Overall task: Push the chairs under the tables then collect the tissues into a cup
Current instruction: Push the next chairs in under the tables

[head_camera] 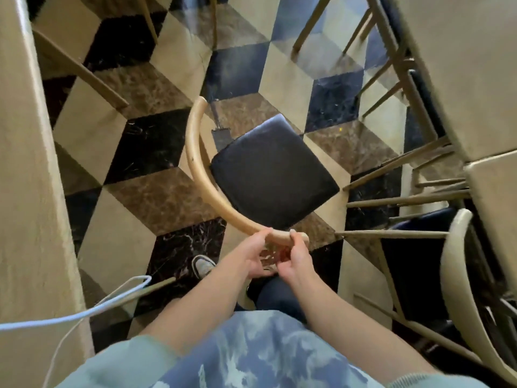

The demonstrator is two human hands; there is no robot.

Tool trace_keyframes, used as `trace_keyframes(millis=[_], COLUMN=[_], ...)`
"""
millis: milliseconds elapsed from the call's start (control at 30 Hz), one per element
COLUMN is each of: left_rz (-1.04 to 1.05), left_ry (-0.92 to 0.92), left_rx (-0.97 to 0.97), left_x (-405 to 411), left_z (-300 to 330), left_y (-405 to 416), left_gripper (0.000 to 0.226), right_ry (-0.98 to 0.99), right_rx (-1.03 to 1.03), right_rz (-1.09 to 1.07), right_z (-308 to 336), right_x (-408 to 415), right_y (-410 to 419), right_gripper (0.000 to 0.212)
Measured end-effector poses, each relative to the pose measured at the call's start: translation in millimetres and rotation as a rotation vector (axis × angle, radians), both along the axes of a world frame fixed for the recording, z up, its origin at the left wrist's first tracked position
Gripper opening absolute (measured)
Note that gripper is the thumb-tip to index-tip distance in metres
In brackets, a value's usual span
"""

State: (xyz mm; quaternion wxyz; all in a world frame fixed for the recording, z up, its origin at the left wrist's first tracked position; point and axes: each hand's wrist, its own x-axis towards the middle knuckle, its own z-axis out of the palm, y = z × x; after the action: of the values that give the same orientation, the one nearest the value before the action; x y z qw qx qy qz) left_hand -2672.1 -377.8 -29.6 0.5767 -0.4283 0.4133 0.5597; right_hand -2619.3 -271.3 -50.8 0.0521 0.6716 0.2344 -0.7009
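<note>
Hands (275,256) on chair (272,172), seat rightward-away

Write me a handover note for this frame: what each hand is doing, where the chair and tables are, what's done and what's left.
Left hand and right hand both grip the near end of the curved wooden backrest of the chair with the dark seat.
That chair stands out in the aisle on the checkered floor, not under any table.
A table is at the right with another chair tucked beside it; a second table is at the left.
Done: chair grasped.
Left: push it under a table, then gather tissues into a cup. No tissues or cup in view.
</note>
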Motion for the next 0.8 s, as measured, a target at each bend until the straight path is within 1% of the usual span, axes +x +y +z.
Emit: trace_keyframes(millis=[67,167,233,300,367,467,500,533,600,633,667,700,767,800], left_rz=[-0.066,-0.275,-0.462,-0.614,-0.680,-0.810,-0.821,-0.764,-0.443,-0.319,-0.276,-0.285,-0.335,-0.344], left_ry=[-0.016,0.076,0.170,0.238,0.289,0.309,0.297,0.304,0.378,0.428,0.489,0.536,0.574,0.561], left_rx=[0.040,0.062,0.034,-0.039,-0.122,-0.239,-0.277,-0.338,-0.515,-0.595,-0.644,-0.645,-0.610,-0.595], left_x=[5,12,5,-13,-36,-80,-97,-116,-157,-181,-201,-221,-256,-270], left_z=[-4,-8,-7,-12,-13,-10,-11,-15,-26,-33,-35,-37,-41,-44], left_y=[25,47,46,34,18,-10,-17,-23,-30,-31,-30,-27,-18,-13], left_gripper=[0.050,0.059,0.058,0.054,0.062,0.083,0.087,0.086,0.074,0.067,0.061,0.060,0.064,0.061], right_ry=[0.001,-0.023,-0.020,-0.016,-0.027,-0.051,-0.082,-0.129,-0.249,-0.326,-0.385,-0.431,-0.470,-0.466], right_rx=[0.000,-0.026,-0.048,-0.049,-0.034,-0.003,0.020,0.042,0.091,0.119,0.143,0.155,0.137,0.118], right_rz=[-0.023,-0.128,-0.191,-0.238,-0.253,-0.313,-0.341,-0.358,-0.364,-0.374,-0.362,-0.360,-0.408,-0.439], right_z=[-5,-13,-19,-21,-20,-19,-21,-23,-27,-29,-29,-28,-31,-32], right_x=[1,3,9,19,25,21,18,12,0,-6,-11,-16,-24,-26], right_y=[32,75,95,108,114,104,100,95,89,86,86,86,85,84], right_gripper=[0.038,0.036,0.031,0.029,0.035,0.052,0.058,0.066,0.077,0.080,0.081,0.080,0.074,0.070])
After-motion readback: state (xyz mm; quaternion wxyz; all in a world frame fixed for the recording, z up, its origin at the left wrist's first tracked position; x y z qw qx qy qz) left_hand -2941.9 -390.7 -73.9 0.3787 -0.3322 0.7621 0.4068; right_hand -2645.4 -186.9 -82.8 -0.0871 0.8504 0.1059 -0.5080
